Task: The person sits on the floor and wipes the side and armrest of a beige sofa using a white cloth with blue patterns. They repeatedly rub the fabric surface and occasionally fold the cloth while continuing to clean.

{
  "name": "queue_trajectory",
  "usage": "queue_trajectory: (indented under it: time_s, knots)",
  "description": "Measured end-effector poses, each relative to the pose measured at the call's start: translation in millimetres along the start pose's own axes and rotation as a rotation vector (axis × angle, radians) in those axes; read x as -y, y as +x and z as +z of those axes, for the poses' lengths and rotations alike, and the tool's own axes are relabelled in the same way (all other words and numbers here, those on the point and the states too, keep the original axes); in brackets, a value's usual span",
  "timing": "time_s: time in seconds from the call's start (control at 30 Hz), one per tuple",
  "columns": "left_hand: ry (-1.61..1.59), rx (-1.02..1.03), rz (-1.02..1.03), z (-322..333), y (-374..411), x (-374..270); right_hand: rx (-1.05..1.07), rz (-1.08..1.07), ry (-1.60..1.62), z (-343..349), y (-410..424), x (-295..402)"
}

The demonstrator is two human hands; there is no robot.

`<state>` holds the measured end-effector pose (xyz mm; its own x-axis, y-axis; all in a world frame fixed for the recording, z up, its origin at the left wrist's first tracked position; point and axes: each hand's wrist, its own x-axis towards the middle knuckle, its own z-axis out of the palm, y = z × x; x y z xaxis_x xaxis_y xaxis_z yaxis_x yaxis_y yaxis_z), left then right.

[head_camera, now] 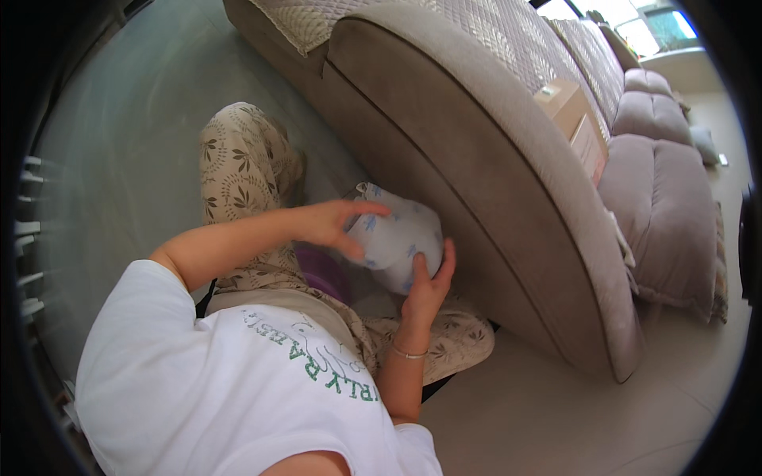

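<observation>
A rounded bundle of white cloth with blue printed motifs is held between both hands, in front of my knees. A small gathered tip shows at its upper left corner. My left hand is around the left side, its spread thumb and finger lying on the cloth, slightly blurred. My right hand supports the lower right side, thumb on the near face and fingers around the edge. A thin bracelet is on the right wrist. What the bundle contains is hidden.
A taupe upholstered sofa stands close beyond the bundle, with a quilted cover, a cardboard box and cushions. A purple object is between my legs. White slats line the left rim.
</observation>
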<state>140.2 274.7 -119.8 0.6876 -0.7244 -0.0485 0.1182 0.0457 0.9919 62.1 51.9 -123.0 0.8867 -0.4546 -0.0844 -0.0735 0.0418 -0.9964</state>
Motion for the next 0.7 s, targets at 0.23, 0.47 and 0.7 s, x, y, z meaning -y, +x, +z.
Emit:
queue_trajectory:
  time_s: [0.23, 0.47, 0.7]
  knots:
    - [0.562, 0.004, -0.113, 6, -21, -21, 0.726, 0.055, -0.243, -11, 3, 15]
    - [0.934, -0.333, 0.536, -7, -22, -35, 0.591, -0.347, -1.031, 0, -8, 81]
    - [0.189, 0.013, 0.255, 25, 22, -119, 0.445, -0.426, -0.605, -32, 20, 191]
